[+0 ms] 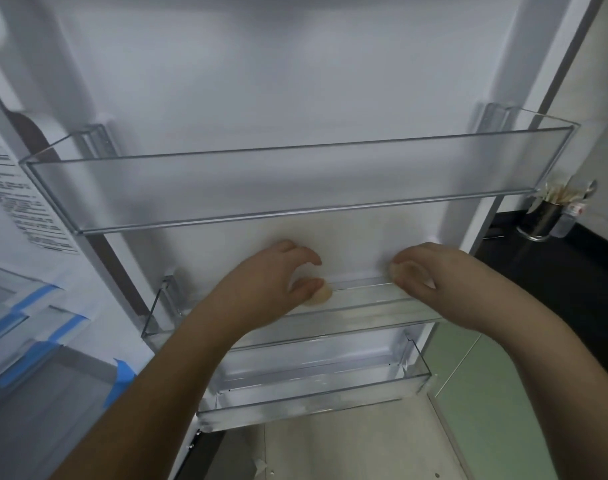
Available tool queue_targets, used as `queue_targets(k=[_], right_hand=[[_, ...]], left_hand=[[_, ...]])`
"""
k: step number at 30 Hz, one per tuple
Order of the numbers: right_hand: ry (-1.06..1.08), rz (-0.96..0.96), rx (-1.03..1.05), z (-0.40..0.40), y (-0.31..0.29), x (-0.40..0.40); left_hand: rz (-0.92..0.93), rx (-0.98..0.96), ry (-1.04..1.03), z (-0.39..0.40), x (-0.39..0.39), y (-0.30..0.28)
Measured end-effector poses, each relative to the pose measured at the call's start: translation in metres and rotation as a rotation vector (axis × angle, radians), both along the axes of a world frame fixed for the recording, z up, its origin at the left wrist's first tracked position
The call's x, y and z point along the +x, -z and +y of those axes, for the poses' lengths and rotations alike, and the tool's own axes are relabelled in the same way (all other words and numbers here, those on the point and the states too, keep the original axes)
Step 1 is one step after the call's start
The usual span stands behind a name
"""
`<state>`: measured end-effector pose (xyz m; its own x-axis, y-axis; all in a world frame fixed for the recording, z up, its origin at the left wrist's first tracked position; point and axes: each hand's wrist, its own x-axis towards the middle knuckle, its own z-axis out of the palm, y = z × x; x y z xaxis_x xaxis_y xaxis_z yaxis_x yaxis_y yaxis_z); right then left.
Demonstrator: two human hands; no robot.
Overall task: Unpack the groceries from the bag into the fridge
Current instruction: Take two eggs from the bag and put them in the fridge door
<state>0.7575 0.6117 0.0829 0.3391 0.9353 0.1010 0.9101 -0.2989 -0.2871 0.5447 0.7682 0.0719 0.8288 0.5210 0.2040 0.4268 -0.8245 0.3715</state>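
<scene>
Both hands reached into the middle door shelf [347, 299] of the open fridge door [295, 81]. The left hand [278, 275] had its fingers [304, 252] curled over a pale, rounded egg [320, 295], the thumb lying across the egg's top; the egg sat low inside the clear shelf, at about 4 o'clock from the palm, and showed only partly beneath the thumb. The right hand [430, 271] gripped a second egg [408, 271], tucked under its bent fingers at the 9 o'clock edge of the hand, just above the shelf's back rim. The two eggs lay apart, with bare shelf between them. Whether either egg rested on the shelf floor could not be told.

Above, at 12 o'clock, ran the long upper door shelf [295, 188] of clear plastic. Below, at 6 o'clock, sat the bottom door shelf [313, 386]. At 9 o'clock stood the fridge interior with a printed label [22, 202] and blue tape [122, 374] on its drawers. At 3 o'clock a dark bench [555, 271] carried a metal cup [541, 220] holding utensils. The floor [364, 452] at 6 o'clock was pale, with a green panel [486, 393] beside it.
</scene>
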Motion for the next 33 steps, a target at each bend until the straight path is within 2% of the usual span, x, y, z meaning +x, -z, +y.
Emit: queue_targets(k=[7,12,21,33], right_hand=[[0.042,-0.098,0.107,-0.009,0.002,-0.038],[0.041,-0.155,0.165,-0.015,0.013,-0.059],[0.145,-0.291,0.155,-0.042,0.036,-0.093],[0.337,-0.363,0.042,-0.120,0.049,-0.115]], left_hand=[[0.001,0.214,-0.036,-0.010,-0.020,0.003],[0.032,0.290,-0.040,-0.021,-0.034,0.007],[0.047,0.360,-0.004,-0.043,-0.052,0.026],[0.008,0.443,0.194,-0.111,-0.035,0.031]])
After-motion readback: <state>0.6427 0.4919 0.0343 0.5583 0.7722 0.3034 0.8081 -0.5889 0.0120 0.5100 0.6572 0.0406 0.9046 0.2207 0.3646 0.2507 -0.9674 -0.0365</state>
